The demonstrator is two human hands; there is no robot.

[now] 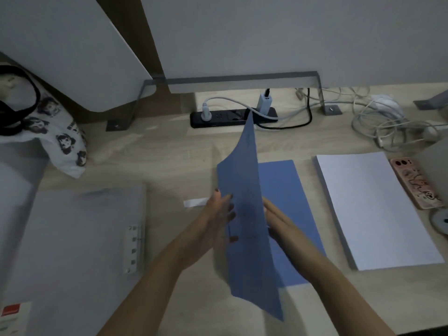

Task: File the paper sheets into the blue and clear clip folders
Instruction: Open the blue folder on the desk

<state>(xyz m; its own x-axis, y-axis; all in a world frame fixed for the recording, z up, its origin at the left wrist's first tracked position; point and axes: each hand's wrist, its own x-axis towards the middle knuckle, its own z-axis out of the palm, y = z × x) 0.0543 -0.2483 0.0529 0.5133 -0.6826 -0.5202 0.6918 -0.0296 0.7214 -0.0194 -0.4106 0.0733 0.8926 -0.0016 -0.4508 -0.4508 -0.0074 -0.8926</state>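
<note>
Blue folder (249,214) cover upright, partly hiding right hand (278,221).

Both hands — left hand (219,214), right hand (281,220) — lift the blue folder's (244,214) cover upright

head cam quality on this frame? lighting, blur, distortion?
Head view: dim, bluish light, no glare. Raised blue folder cover looks soft, likely motion blur, as do the left hand and right hand. Paper stack is the brightest area but keeps its edges. Wide-angle bending shows at the left, where the clear folder looks hazy.
</note>
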